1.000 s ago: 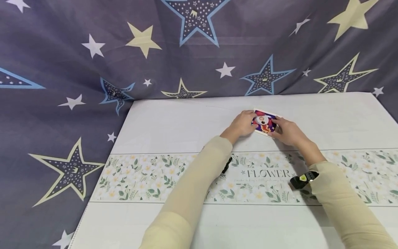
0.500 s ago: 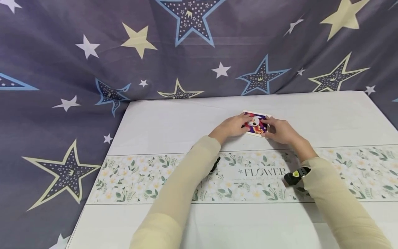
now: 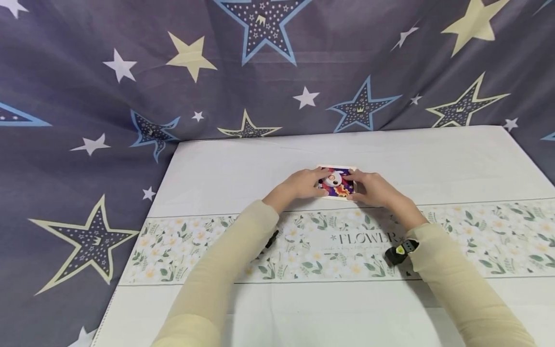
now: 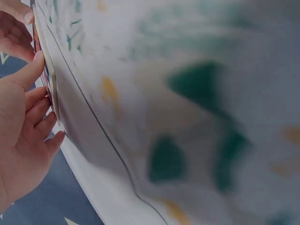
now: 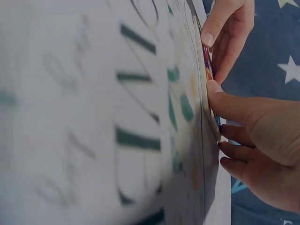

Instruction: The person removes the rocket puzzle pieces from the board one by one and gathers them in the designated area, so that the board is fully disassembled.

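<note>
A small, thin, square picture board (image 3: pixel 336 182) with a pale border lies flat near the middle of the white table. Its face shows a white cartoon figure on purple and red, with orange below. On its left side my left hand (image 3: pixel 303 184) grips it, thumb at the near edge and fingers over the top. Opposite, my right hand (image 3: pixel 374 189) holds the right side in the same way. From the left wrist, the board (image 4: pixel 52 79) appears edge-on, close to the tabletop. The right wrist view also shows thumb and fingers at the board's edge (image 5: pixel 206 75).
The tabletop (image 3: pixel 243 173) carries a printed floral band (image 3: pixel 191 241) with the word FLOWER across its middle. Behind and to the left hangs a dark cloth (image 3: pixel 143 38) with stars. A black wrist device (image 3: pixel 401 251) sits at my right cuff.
Both hands have moved left and a little nearer to me, bringing the picture board along. It has turned from a slant to lie nearly straight. The head view has shifted slightly.
</note>
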Demonstrator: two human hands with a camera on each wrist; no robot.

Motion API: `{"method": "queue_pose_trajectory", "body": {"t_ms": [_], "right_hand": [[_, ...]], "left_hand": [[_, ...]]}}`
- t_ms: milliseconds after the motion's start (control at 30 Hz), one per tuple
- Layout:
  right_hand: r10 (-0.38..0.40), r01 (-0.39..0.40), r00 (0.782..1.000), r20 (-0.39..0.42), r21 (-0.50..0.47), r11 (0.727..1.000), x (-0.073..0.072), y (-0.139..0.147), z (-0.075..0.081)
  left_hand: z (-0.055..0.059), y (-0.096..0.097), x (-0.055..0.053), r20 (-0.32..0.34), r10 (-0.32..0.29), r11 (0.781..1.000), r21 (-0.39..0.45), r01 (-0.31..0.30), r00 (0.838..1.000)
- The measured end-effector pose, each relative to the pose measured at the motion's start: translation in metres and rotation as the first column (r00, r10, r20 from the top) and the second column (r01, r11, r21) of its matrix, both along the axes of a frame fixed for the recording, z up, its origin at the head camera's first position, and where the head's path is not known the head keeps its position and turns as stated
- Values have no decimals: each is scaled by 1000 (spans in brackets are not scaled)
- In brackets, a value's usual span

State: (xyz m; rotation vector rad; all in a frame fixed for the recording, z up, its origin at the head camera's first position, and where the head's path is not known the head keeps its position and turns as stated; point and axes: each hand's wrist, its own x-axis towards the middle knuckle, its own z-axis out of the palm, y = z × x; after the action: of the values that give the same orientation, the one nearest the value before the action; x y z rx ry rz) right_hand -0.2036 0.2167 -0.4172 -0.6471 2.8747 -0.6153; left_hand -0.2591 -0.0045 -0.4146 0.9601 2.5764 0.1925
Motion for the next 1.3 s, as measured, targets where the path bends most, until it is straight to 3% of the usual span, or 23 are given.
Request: {"method": "queue_pose_trajectory", "body": {"t_ms": [200,667,1300], "right_hand": [[40,-40,999,0,-12,999,6,-9,3],[115,-116,993,-25,-15,993,20,-25,-3],[180,-182,982,-63,-31,983,39,-44,-5]], "left_hand": [[0,-18,15,18,9,1000,10,-10,1000],[-3,-42,48,-50,23,1000,12,-22,998],[1,-67,79,-85,30,1000,5,-30,996]]}}
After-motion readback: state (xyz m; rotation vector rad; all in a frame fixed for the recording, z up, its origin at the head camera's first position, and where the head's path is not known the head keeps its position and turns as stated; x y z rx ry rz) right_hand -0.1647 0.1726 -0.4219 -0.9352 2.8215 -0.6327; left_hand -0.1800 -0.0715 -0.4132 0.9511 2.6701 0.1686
